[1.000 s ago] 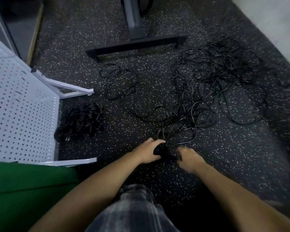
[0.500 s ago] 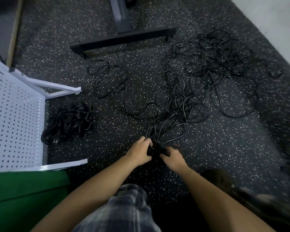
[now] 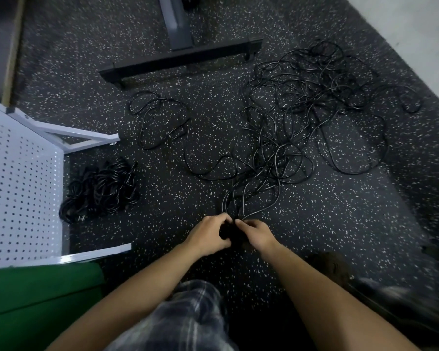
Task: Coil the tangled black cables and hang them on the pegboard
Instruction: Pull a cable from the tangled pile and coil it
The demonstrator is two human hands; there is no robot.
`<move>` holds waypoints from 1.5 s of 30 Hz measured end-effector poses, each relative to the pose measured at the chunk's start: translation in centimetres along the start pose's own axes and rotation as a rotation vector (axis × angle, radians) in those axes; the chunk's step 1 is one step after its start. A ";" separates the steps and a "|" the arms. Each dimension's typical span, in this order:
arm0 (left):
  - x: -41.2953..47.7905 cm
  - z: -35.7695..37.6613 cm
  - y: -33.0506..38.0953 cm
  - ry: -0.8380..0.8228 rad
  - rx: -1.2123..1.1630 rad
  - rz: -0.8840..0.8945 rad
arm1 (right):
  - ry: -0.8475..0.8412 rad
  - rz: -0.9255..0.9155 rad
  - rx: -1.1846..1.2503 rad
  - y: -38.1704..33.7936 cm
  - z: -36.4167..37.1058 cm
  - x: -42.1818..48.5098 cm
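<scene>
While the thin tangled black cables sprawl over the speckled dark floor, the left hand and right hand curl their fingers round a gathered bundle of strands nearest the person. These cables look limp, light and snag-prone, so they are probably best gripped just beside that bundle.

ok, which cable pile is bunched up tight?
The compact bundle beside the pegboard; the big tangle farther right lies spread in loose loops.

The tangled cables are spread on the floor right of the coiled bundle, which is set beside the pegboard.
</scene>
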State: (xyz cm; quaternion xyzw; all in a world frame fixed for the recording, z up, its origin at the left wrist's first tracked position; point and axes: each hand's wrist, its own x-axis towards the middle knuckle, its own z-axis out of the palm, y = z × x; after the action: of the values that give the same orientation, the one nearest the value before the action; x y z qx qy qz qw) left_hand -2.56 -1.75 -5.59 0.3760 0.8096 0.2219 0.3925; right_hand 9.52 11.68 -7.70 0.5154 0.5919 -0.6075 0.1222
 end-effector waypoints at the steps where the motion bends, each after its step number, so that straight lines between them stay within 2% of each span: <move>1: 0.0 0.0 0.0 0.002 -0.005 -0.009 | -0.001 0.000 0.043 -0.2 0.0 -0.1; 6: 0.3 -0.1 -0.1 -0.035 0.001 -0.034 | 0.043 -0.015 0.043 0.2 -0.4 -0.1; 12: 0.5 -0.6 -0.4 0.005 -0.080 -0.060 | 0.112 0.045 0.060 0.3 -1.2 0.0; 15: 0.5 -1.5 -0.7 0.034 -0.180 -0.116 | 0.145 0.079 0.044 0.3 -2.1 -0.2; 18: 0.6 -2.3 -0.6 -0.009 -0.396 -0.188 | 0.170 0.112 0.037 0.3 -2.6 -0.5; 20: 0.5 -2.6 -0.1 -0.048 -0.521 -0.214 | 0.279 0.051 -0.007 0.1 -2.4 -0.9; 23: 0.3 -3.1 1.0 -0.052 -0.656 -0.188 | 0.479 -0.152 0.018 -1.1 -2.1 -1.8; 24: 0.3 -3.3 1.3 -0.043 -0.661 -0.169 | 0.448 -0.162 0.090 -1.5 -2.0 -1.8; 26: 0.2 -3.6 1.7 -0.022 -0.609 -0.130 | 0.215 -0.056 0.261 -2.6 -1.6 -1.7; 28: 0.3 -3.8 1.9 -0.023 -0.571 -0.094 | -0.013 0.003 0.317 -3.2 -1.3 -1.6; 29: 0.4 -3.9 2.1 -0.025 -0.558 -0.088 | -0.069 -0.001 0.330 -3.3 -1.1 -1.4; 34: -0.3 -4.8 2.8 0.064 -0.365 -0.070 | -0.163 -0.028 0.359 -4.1 -0.7 -2.5; 37: -1.5 -5.9 3.4 0.032 -0.219 -0.008 | -0.217 0.030 0.378 -5.3 -0.5 -3.9; 45: -3.2 -13.6 8.9 0.070 -0.115 0.073 | -0.313 -0.074 0.495 -12.9 -2.1 -9.3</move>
State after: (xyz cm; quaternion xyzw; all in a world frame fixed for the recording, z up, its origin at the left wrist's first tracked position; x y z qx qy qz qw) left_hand -8.33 0.37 9.80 0.3739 0.7945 0.2952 0.3766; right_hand 4.79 12.67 7.61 0.4078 0.4179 -0.8096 0.0604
